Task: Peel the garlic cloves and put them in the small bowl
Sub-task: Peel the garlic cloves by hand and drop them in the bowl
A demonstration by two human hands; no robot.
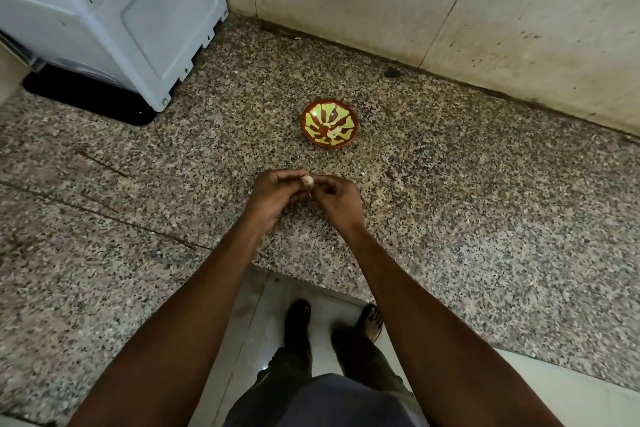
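Head view: both hands meet above the counter (450, 218), near its front edge and about midway along it. The left hand (273, 192) and right hand (337, 199) have their fingers curled in, and together they pinch one clove (308, 181) between their fingertips. The clove sits at the top of the grip, right where the two hands touch, pale and rounded, with a thin strip of skin (309, 191) hanging down from it between the hands. The bowl (329, 124), red-brown with a yellow-green pattern, stands on the counter beyond the hands, apart from them and towards the back wall. A few pale peeled cloves (331, 128) lie in its bottom. A white appliance (114, 17) fills the counter's back left corner.
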